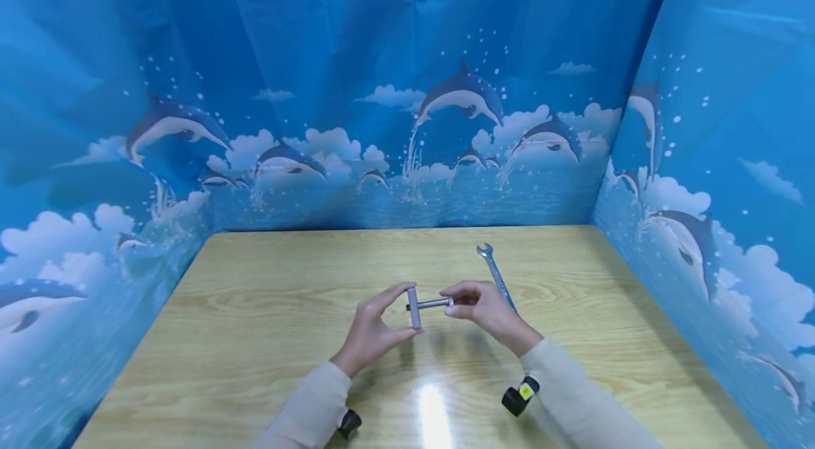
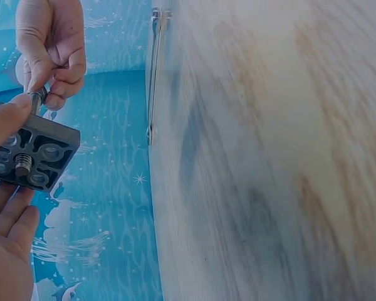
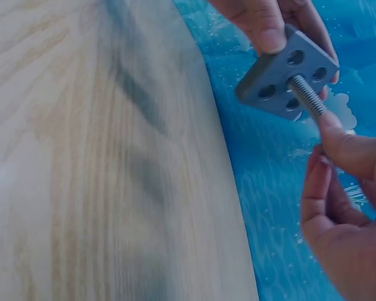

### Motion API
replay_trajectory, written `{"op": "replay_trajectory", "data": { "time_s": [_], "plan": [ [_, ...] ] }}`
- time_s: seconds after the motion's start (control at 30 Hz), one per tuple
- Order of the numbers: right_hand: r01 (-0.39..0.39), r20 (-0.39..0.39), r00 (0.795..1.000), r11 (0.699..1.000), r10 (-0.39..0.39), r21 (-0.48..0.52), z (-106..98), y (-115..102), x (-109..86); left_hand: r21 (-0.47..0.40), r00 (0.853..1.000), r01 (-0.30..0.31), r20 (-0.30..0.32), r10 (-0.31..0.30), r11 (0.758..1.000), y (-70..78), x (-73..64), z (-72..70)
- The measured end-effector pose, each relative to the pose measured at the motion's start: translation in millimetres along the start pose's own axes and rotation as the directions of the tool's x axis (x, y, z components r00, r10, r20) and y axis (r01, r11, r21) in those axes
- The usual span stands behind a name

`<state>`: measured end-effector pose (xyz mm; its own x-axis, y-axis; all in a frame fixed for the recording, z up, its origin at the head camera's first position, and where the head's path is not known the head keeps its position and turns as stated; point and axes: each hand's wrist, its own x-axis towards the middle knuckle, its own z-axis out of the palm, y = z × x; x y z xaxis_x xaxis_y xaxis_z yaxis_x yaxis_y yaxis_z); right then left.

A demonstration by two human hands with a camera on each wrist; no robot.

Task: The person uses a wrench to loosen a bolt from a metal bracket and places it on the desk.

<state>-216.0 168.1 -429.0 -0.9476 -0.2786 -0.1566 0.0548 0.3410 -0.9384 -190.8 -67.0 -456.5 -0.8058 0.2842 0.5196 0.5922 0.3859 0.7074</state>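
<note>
Above the table, my left hand (image 1: 372, 329) grips a square grey metal plate (image 1: 414, 307) by its edges, thumb on one side and fingers on the other. In the right wrist view the plate (image 3: 288, 72) has several round holes near its corners. A threaded bolt (image 3: 308, 97) runs through its centre, and the bolt's tip (image 2: 23, 164) pokes out of the ribbed side in the left wrist view. With thumb and fingertips my right hand (image 1: 487, 307) pinches the bolt's far end, whose head is mostly hidden. A combination wrench (image 1: 496, 273) lies on the table just beyond my right hand.
The wooden table (image 1: 267, 279) has a light grain and a bright glare spot near its front. Blue dolphin-print curtains (image 1: 356, 81) stand along the back and both sides. A black wrist camera (image 1: 520, 396) sits beneath my right sleeve.
</note>
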Motion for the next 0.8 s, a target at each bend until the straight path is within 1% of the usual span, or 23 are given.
{"op": "replay_trajectory", "data": {
  "time_s": [0.1, 0.13, 0.3, 0.4, 0.47, 0.53, 0.57, 0.63, 0.73, 0.8],
  "plan": [
    [0.031, -0.021, 0.999, 1.000, -0.031, 0.004, 1.1, 0.1, -0.7, -0.004, 1.000, 0.009, -0.003, -0.009, 1.000, 0.7, 0.8, -0.5],
    [0.038, -0.022, 0.999, 0.999, -0.037, 0.003, 1.5, -3.3, -3.0, -0.006, 1.000, 0.011, -0.004, -0.011, 1.000, 1.1, 0.9, -0.8],
    [0.072, 0.003, 0.997, 0.997, -0.072, 0.007, 1.1, -3.9, -3.5, -0.003, 1.000, 0.014, 0.000, -0.014, 1.000, 0.9, 1.4, -1.0],
    [0.084, 0.059, 0.995, 0.996, -0.084, 0.005, -1.1, 2.6, -0.4, -0.005, 1.000, 0.010, -0.001, -0.010, 1.000, -0.3, 1.0, -0.7],
    [0.087, 0.128, 0.988, 0.996, -0.088, 0.016, -3.2, 5.1, 0.5, -0.003, 1.000, 0.000, -0.001, 0.000, 1.000, -1.3, 0.5, -0.5],
    [0.069, 0.201, 0.977, 0.997, -0.074, 0.031, -5.6, 6.7, 0.6, -0.007, 1.000, -0.015, -0.001, 0.015, 1.000, -1.7, 0.1, -0.4],
    [0.054, 0.237, 0.969, 0.997, -0.066, 0.055, -6.8, 7.4, 1.1, -0.006, 1.000, -0.023, 0.001, 0.023, 1.000, -1.8, 0.1, -0.4],
    [0.018, 0.288, 0.957, 0.996, -0.042, 0.088, -8.9, 8.6, 1.7, -0.002, 0.999, -0.044, 0.004, 0.044, 0.999, -1.9, 0.2, -0.3],
    [-0.052, 0.328, 0.945, 0.990, 0.007, 0.128, -10.2, 8.9, 3.2, 0.012, 0.997, -0.076, 0.004, 0.076, 0.997, -2.1, 0.5, -0.4],
    [-0.100, 0.329, 0.943, 0.985, 0.049, 0.142, -9.8, 8.9, 4.0, 0.033, 0.996, -0.092, 0.003, 0.092, 0.995, -1.8, 0.8, -0.5]
  ]
}}
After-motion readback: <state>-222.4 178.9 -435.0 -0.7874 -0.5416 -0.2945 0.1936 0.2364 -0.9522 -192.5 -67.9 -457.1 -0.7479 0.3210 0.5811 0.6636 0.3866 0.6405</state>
